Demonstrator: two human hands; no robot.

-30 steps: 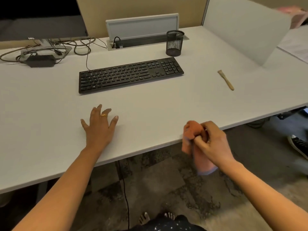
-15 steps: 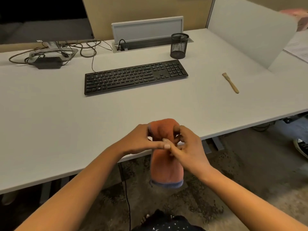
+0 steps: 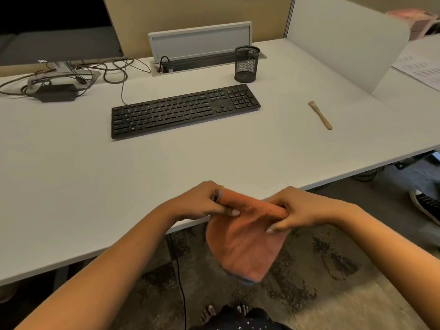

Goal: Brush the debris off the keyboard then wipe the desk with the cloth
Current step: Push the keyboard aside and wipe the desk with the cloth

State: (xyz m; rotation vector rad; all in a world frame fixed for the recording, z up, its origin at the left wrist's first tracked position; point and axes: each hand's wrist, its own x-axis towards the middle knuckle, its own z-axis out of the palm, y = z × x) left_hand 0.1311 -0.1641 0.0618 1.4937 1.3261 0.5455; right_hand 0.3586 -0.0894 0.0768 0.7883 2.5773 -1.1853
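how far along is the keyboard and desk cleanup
The brush lies loose on the desk right of the keyboard, so brushing looks finished, though debris is too small to see. The left hand and right hand pinch the orange cloth at the desk's near edge. Wiping is not yet begun.

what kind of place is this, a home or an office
Most likely an office workstation: a white desk with a divider screen at its side, a Dell monitor and wired keyboard, and a flip-up cable box set into the desktop.
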